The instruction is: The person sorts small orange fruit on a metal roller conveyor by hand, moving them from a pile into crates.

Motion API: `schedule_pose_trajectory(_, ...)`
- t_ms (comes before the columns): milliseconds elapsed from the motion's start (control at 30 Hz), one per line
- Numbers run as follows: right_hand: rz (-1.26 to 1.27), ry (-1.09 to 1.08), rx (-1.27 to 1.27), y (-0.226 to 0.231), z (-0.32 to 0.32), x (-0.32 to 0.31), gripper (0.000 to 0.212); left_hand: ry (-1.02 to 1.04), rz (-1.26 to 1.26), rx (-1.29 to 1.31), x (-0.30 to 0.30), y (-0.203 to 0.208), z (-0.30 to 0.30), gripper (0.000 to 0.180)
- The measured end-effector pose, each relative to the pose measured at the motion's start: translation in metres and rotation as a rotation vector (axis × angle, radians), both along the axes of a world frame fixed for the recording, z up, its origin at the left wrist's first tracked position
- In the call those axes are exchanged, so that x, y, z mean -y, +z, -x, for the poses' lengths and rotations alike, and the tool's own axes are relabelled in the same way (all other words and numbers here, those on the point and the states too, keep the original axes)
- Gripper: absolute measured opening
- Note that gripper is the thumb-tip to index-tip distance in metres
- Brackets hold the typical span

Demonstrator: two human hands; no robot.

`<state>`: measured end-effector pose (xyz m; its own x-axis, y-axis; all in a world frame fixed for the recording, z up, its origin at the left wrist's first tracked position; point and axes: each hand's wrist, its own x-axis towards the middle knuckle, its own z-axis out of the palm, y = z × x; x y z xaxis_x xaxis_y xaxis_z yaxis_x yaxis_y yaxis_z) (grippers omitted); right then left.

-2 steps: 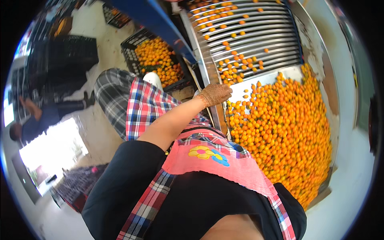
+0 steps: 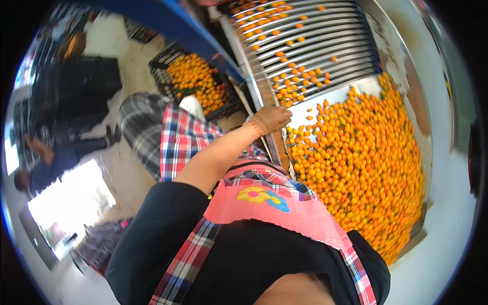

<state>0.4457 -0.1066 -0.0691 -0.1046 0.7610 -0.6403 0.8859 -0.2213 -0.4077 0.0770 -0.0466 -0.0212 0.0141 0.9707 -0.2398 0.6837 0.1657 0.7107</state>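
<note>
My left hand [image 2: 273, 120], its skin or thin covering mottled brown, lies at the metal side rail [image 2: 264, 91] of a sorting machine. Its fingers are curled and pressed together, and whatever they may hold is hidden. Just to the right spreads a big heap of small oval orange fruits [image 2: 356, 168], which look like kumquats, on a white sloping tray [image 2: 302, 112]. Beyond the tray is a bed of shiny metal rollers [image 2: 325, 46] with loose fruits [image 2: 300, 79] scattered over it. My right hand is out of view.
A black crate [image 2: 160, 71] of the same fruits stands on the floor left of the machine, below a blue beam [image 2: 203, 30]. Stacked dark crates [image 2: 76, 86] and another person [image 2: 56, 157] are farther left. A metal side wall [image 2: 406, 66] bounds the machine's right.
The view has shifted slightly, so the machine and crate sit a little farther left. My left hand stays by the rail, in much the same pose.
</note>
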Motion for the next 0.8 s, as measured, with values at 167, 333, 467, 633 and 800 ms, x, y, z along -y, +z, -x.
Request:
schedule_pose_trajectory(167, -0.228, 0.021, 0.036, 0.013, 0.014, 0.016, 0.04, 0.003, -0.123, 0.014, 0.006, -0.029, 0.008, 0.024)
schedule_pose_trajectory(333, -0.246, -0.031, 0.084, 0.013, 0.018, 0.019, 0.043, -0.04, -0.074, 0.034, 0.002, -0.027, 0.007, 0.026)
schedule_pose_trajectory(467, -0.11, -0.06, 0.11, -0.007, 0.005, 0.02, 0.043, -0.143, 0.114, -0.014, -0.009, -0.012, 0.007, 0.033)
schedule_pose_trajectory(633, -0.155, 0.015, 0.148, 0.013, 0.017, 0.018, 0.041, -0.107, 0.016, 0.036, 0.002, -0.002, 0.006, 0.026)
schedule_pose_trajectory(800, -0.198, 0.127, 0.253, 0.035, 0.033, 0.012, 0.043, -0.094, 0.067, 0.079, 0.005, 0.009, 0.004, 0.023)
